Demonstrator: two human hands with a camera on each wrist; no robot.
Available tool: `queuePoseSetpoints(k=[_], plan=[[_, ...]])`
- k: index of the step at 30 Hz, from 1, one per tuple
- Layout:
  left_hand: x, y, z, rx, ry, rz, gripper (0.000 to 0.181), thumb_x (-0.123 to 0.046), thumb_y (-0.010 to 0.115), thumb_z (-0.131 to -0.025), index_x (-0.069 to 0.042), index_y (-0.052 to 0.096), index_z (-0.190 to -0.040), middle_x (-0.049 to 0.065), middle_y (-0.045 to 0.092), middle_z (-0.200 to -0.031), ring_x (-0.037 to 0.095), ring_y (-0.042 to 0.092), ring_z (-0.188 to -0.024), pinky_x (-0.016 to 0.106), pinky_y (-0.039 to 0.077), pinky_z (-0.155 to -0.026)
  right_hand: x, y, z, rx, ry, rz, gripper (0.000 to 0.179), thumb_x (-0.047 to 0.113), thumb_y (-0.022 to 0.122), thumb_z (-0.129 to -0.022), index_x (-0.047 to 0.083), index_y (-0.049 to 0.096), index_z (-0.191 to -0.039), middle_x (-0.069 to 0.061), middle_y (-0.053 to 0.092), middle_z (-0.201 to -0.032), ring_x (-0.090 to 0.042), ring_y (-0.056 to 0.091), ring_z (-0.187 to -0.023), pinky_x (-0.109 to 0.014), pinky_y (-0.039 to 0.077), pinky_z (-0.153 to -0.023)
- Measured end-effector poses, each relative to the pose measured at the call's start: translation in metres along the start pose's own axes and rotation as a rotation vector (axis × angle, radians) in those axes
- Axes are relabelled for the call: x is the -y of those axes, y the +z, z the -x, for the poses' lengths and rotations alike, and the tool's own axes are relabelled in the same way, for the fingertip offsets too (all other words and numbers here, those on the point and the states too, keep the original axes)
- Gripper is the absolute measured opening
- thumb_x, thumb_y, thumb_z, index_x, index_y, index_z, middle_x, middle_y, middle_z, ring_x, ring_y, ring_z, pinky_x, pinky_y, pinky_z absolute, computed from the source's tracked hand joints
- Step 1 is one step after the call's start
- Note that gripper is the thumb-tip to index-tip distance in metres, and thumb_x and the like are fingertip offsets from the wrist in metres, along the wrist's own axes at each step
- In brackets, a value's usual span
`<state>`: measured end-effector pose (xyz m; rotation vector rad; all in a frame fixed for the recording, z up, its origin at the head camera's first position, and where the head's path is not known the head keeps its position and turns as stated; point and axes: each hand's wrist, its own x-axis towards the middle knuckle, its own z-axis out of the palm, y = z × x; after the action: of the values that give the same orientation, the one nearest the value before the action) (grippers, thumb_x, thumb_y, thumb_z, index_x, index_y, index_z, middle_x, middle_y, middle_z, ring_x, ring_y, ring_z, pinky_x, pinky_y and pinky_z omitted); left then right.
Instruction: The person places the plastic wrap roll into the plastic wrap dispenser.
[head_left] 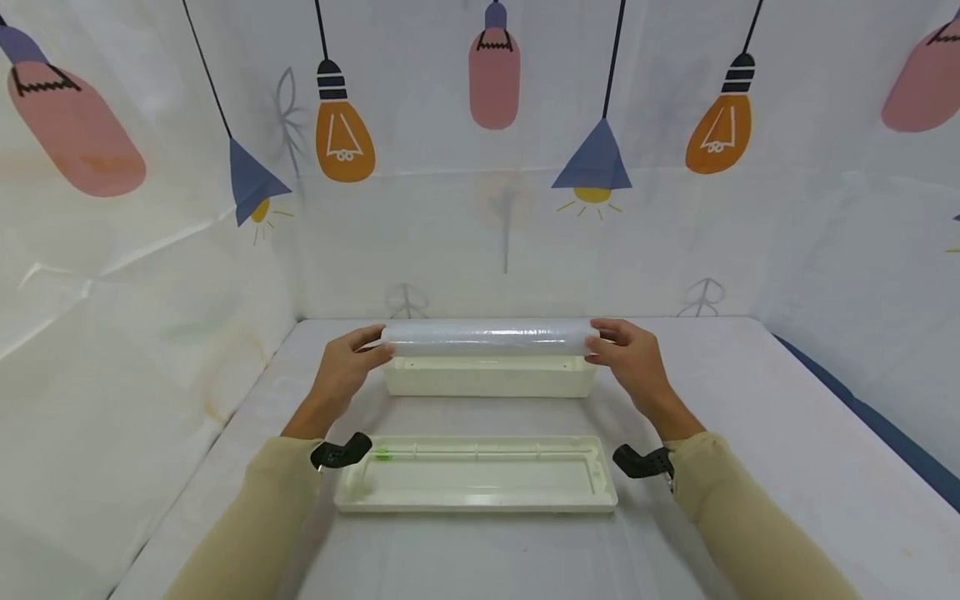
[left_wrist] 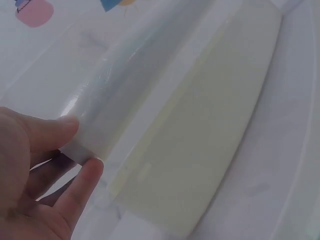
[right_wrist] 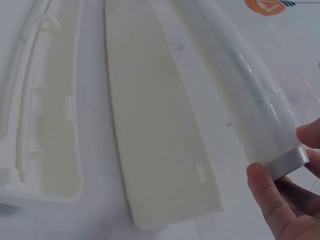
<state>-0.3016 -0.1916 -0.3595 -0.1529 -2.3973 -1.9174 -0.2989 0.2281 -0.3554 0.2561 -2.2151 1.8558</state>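
A roll of cling film [head_left: 487, 337], clear and shiny, is held level between both hands above a cream-coloured long box [head_left: 489, 380]. The left hand [head_left: 347, 367] grips its left end, with thumb and fingers around the rim in the left wrist view. At the opposite end the right hand [head_left: 632, 360] pinches the roll, where a grey end [right_wrist: 289, 162] shows between the fingertips. In the head view the roll overlaps the back of the box. Nearer the person lies a matching cream lid [head_left: 480, 483], its ribbed inner side facing up.
Everything stands on a white-covered table [head_left: 757, 400]. White sheeting [head_left: 450, 233] printed with lamps and bulbs hangs behind and along the sides. A blue strip [head_left: 862, 408] runs beside the table's right edge. Dark wrist straps [head_left: 341, 451] sit over the beige sleeves.
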Motion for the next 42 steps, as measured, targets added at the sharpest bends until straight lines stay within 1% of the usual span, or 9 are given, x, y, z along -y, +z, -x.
queuePoseSetpoints(k=[6, 12, 18, 21, 25, 27, 31, 34, 42], plan=[[0.001, 0.001, -0.006, -0.024, 0.001, -0.042, 0.056, -0.020, 0.068, -0.098, -0.005, 0.049, -0.148, 0.015, 0.049, -0.148, 0.031, 0.051, -0.132, 0.045, 0.034, -0.114, -0.002, 0.002, 0.000, -0.009, 0.044, -0.001, 0.043, 0.011, 0.069, -0.096, -0.011, 0.056, -0.131, -0.028, 0.058, -0.128, -0.017, 0.066, -0.096, -0.030, 0.058, -0.079], [0.004, 0.003, -0.012, -0.040, -0.002, -0.032, 0.053, -0.015, 0.068, -0.096, -0.001, 0.052, -0.145, 0.019, 0.055, -0.142, 0.030, 0.058, -0.123, 0.043, 0.038, -0.110, -0.004, 0.003, -0.002, -0.011, 0.052, -0.026, 0.044, 0.009, 0.069, -0.095, -0.012, 0.056, -0.131, -0.031, 0.058, -0.127, -0.015, 0.066, -0.095, -0.031, 0.058, -0.080], [0.005, 0.004, -0.014, -0.046, -0.014, -0.034, 0.051, -0.014, 0.067, -0.096, 0.001, 0.053, -0.143, 0.021, 0.058, -0.138, 0.030, 0.063, -0.115, 0.043, 0.039, -0.109, -0.006, 0.004, -0.005, -0.018, 0.072, -0.015, 0.043, 0.009, 0.069, -0.095, -0.011, 0.056, -0.131, -0.029, 0.059, -0.127, -0.017, 0.066, -0.096, -0.030, 0.058, -0.079], [0.005, 0.004, -0.015, -0.045, -0.028, -0.059, 0.052, -0.014, 0.067, -0.097, 0.001, 0.052, -0.144, 0.022, 0.056, -0.139, 0.033, 0.061, -0.118, 0.044, 0.037, -0.111, -0.007, 0.004, -0.006, -0.019, 0.084, -0.021, 0.042, 0.007, 0.068, -0.095, -0.011, 0.056, -0.131, -0.031, 0.058, -0.127, -0.026, 0.068, -0.099, -0.031, 0.059, -0.079], [0.005, 0.003, -0.016, -0.052, -0.054, -0.106, 0.051, -0.015, 0.067, -0.097, 0.000, 0.052, -0.144, 0.020, 0.056, -0.141, 0.033, 0.054, -0.128, 0.046, 0.035, -0.113, -0.009, 0.005, -0.006, -0.008, 0.099, -0.026, 0.043, 0.006, 0.068, -0.096, -0.010, 0.055, -0.133, -0.032, 0.056, -0.129, -0.038, 0.064, -0.108, -0.035, 0.058, -0.082], [0.005, 0.002, -0.018, -0.052, -0.066, -0.125, 0.051, -0.017, 0.067, -0.097, -0.001, 0.053, -0.144, 0.019, 0.056, -0.140, 0.031, 0.050, -0.132, 0.046, 0.035, -0.113, -0.010, 0.006, -0.006, -0.002, 0.104, -0.017, 0.044, 0.008, 0.068, -0.096, -0.009, 0.055, -0.134, -0.030, 0.057, -0.128, -0.036, 0.065, -0.107, -0.037, 0.058, -0.084], [0.006, 0.000, -0.019, -0.046, -0.087, -0.151, 0.051, -0.019, 0.068, -0.097, -0.001, 0.055, -0.142, 0.018, 0.057, -0.140, 0.030, 0.047, -0.135, 0.047, 0.035, -0.112, -0.013, 0.007, -0.006, 0.003, 0.114, -0.005, 0.044, 0.010, 0.068, -0.097, -0.008, 0.055, -0.135, -0.025, 0.059, -0.125, -0.024, 0.067, -0.100, -0.040, 0.057, -0.087], [0.008, 0.000, -0.019, -0.046, -0.090, -0.155, 0.052, -0.018, 0.068, -0.097, 0.000, 0.054, -0.143, 0.018, 0.057, -0.140, 0.030, 0.047, -0.135, 0.047, 0.036, -0.112, -0.015, 0.008, -0.006, 0.004, 0.116, -0.006, 0.043, 0.011, 0.067, -0.097, -0.007, 0.056, -0.135, -0.024, 0.059, -0.124, -0.022, 0.067, -0.098, -0.039, 0.057, -0.086], [0.012, 0.002, -0.019, -0.040, -0.063, -0.156, 0.052, -0.016, 0.066, -0.098, 0.004, 0.051, -0.143, 0.022, 0.054, -0.142, 0.031, 0.047, -0.135, 0.046, 0.037, -0.111, -0.017, 0.008, -0.007, 0.004, 0.129, -0.013, 0.041, 0.009, 0.066, -0.097, -0.007, 0.055, -0.134, -0.026, 0.059, -0.124, -0.042, 0.062, -0.111, -0.039, 0.057, -0.087]])
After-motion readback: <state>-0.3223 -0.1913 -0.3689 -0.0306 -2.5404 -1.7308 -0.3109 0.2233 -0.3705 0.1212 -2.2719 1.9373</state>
